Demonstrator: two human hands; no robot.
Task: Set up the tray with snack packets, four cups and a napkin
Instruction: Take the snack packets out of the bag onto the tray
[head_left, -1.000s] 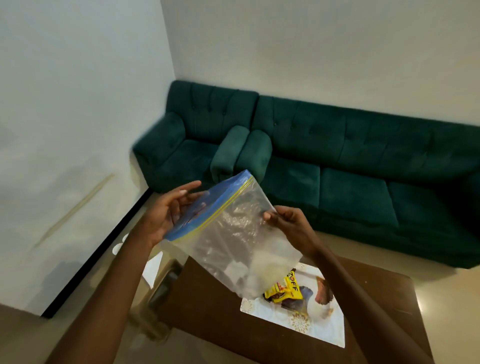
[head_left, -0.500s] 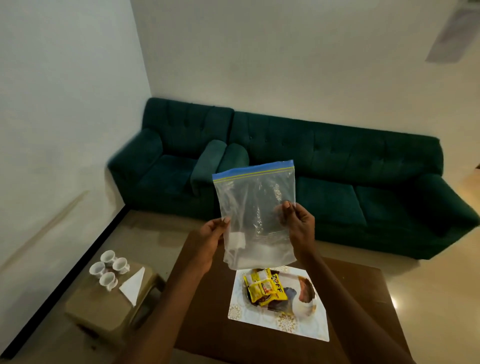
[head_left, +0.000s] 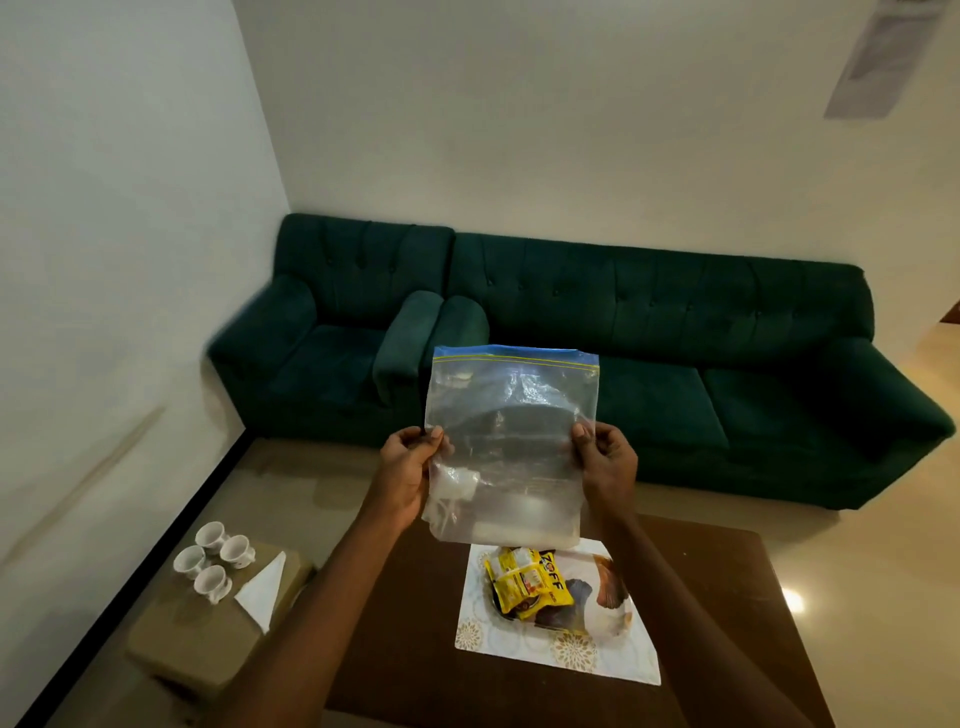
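I hold a clear zip bag (head_left: 511, 441) with a blue seal upright in front of me. My left hand (head_left: 410, 467) pinches its left edge and my right hand (head_left: 605, 462) pinches its right edge. The bag looks almost empty, with a small white scrap low in its left corner. Below it, a white patterned tray (head_left: 550, 654) lies on the dark brown table (head_left: 410, 649) and carries yellow snack packets (head_left: 530, 582). To the left, several white cups (head_left: 213, 561) and a folded white napkin (head_left: 262, 590) sit on a low tan stool (head_left: 208, 634).
A dark green sofa (head_left: 649, 374) runs along the far wall behind the table. White walls meet at the left corner, with a black skirting strip (head_left: 171, 535) along the floor. Glossy beige floor (head_left: 872, 571) shows to the right of the table.
The bag has gone from tilted to upright and squared between my hands. My left hand shifted from the seal down to the bag's side. The view panned, bringing the stool with cups into sight.
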